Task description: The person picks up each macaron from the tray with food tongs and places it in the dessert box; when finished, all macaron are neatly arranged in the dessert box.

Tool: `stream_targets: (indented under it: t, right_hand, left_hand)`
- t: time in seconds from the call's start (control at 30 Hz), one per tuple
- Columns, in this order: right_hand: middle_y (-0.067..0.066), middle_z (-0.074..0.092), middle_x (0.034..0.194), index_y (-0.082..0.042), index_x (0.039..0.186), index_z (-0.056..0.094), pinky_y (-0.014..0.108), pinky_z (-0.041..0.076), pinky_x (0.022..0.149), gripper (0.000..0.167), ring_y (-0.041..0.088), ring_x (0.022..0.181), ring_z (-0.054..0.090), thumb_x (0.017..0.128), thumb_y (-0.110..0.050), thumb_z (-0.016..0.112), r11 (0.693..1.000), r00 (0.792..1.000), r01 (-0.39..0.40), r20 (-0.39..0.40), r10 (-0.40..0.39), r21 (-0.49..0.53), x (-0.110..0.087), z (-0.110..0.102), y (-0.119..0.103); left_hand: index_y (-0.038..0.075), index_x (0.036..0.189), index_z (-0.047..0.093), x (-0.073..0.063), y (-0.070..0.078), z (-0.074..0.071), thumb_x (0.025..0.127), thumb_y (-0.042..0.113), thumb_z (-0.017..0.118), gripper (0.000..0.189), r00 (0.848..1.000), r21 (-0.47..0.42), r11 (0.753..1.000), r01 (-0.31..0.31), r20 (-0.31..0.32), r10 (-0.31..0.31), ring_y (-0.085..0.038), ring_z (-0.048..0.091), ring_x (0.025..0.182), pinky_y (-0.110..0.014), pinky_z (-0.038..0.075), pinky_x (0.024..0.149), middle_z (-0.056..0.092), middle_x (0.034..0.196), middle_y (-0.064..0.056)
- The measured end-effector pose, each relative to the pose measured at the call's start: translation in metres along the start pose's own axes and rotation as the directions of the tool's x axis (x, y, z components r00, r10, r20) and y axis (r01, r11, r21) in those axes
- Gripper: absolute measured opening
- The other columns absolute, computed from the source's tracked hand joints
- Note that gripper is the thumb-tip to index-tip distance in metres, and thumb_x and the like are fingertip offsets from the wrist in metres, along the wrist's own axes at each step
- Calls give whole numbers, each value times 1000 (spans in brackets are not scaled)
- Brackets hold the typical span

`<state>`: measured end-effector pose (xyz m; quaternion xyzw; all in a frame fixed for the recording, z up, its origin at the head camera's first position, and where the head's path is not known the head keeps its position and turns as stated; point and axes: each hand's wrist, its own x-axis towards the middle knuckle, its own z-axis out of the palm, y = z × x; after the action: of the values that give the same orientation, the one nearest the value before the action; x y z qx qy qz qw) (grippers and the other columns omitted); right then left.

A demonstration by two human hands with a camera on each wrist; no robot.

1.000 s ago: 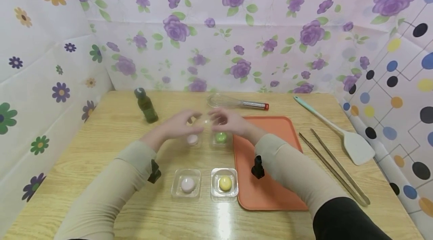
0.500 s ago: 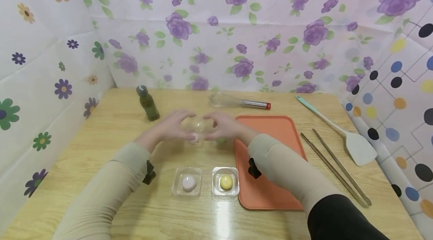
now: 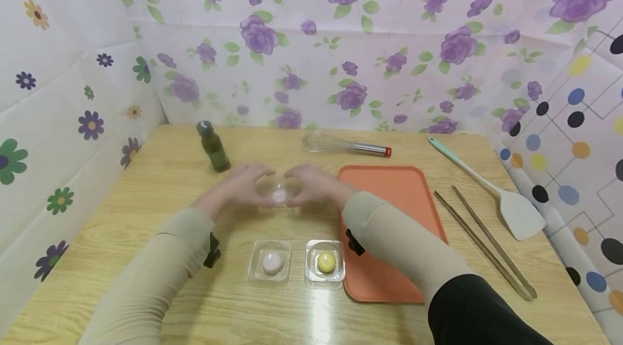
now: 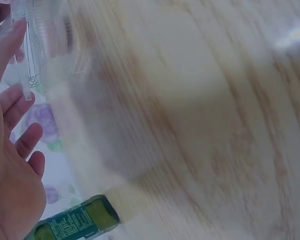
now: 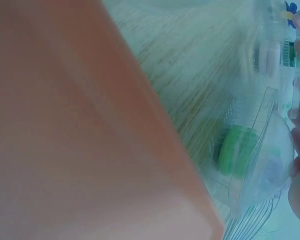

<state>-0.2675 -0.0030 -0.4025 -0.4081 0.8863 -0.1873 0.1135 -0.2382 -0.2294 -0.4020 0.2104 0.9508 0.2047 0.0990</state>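
Both hands hold a clear plastic domed lid [image 4: 21,60] between them, low over a clear container with a pink macaron [image 3: 279,195] behind the front pair. My left hand [image 3: 247,185] grips the lid's left side; my right hand [image 3: 313,185] grips its right side. In the right wrist view a green macaron [image 5: 237,150] sits in a container under its own clear dome [image 5: 275,162], beside the right fingers; in the head view my right hand hides it. Nearer the body stand two lidless containers, with a pale pink macaron [image 3: 272,263] and a yellow macaron [image 3: 326,262].
An orange tray [image 3: 384,280] lies under the right forearm. Right of it are metal tongs [image 3: 482,242] and a white spatula [image 3: 521,215]. A whisk [image 3: 345,145] lies at the back, and a dark green bottle [image 3: 214,147] stands back left.
Both hands have shifted left and down with the lid, from beside the green macaron to over the back pink one. My right hand now covers the green macaron in the head view.
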Motion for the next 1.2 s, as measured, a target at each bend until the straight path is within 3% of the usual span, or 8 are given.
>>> stream_targets:
  t: [0.3, 0.57, 0.83, 1.0, 1.2]
  right_hand:
    - [1, 54, 132, -12, 131, 53, 38, 32, 100, 72, 23, 117, 41, 72, -48, 74, 987, 999, -54, -2, 54, -153, -2, 2, -7]
    - [-4, 55, 129, -17, 130, 55, 39, 28, 97, 66, 19, 111, 38, 73, -46, 73, 986, 996, -81, 29, 87, -147, -5, 5, -7]
    - [3, 50, 136, -10, 136, 48, 43, 23, 108, 77, 23, 123, 41, 74, -47, 73, 988, 998, -55, 9, 57, -141, -11, -1, 4]
    - [7, 47, 139, -6, 138, 44, 43, 17, 112, 78, 24, 129, 39, 77, -43, 73, 994, 997, -73, -25, 71, -85, -27, -16, 15]
    - [10, 45, 140, -4, 138, 44, 47, 15, 111, 74, 27, 130, 38, 79, -40, 71, 997, 993, -76, -95, 73, -25, -59, -29, 33]
  left_hand:
    - [14, 136, 46, 3, -1, 9, 68, 48, 79, 83, 1000, 51, 999, -4, 5, 4, -30, 34, 125, -51, 21, 107, 45, 139, -4]
    - [17, 137, 46, 0, 4, 13, 65, 44, 81, 84, 999, 45, 999, 28, 18, -29, -27, 32, 126, -52, 23, 106, 44, 138, -2]
    - [14, 137, 45, 2, 6, 14, 65, 43, 82, 86, 1000, 45, 999, 0, 26, -1, -30, 34, 125, -52, 25, 105, 44, 138, -6]
    - [10, 137, 44, 1, 4, 12, 65, 45, 81, 88, 1000, 73, 997, -13, 24, 12, -32, 34, 126, -52, 22, 107, 44, 139, -10]
    - [9, 139, 41, -4, 3, 6, 65, 46, 81, 92, 999, 71, 997, -12, 31, 10, -34, 33, 128, -52, 22, 108, 43, 140, -11]
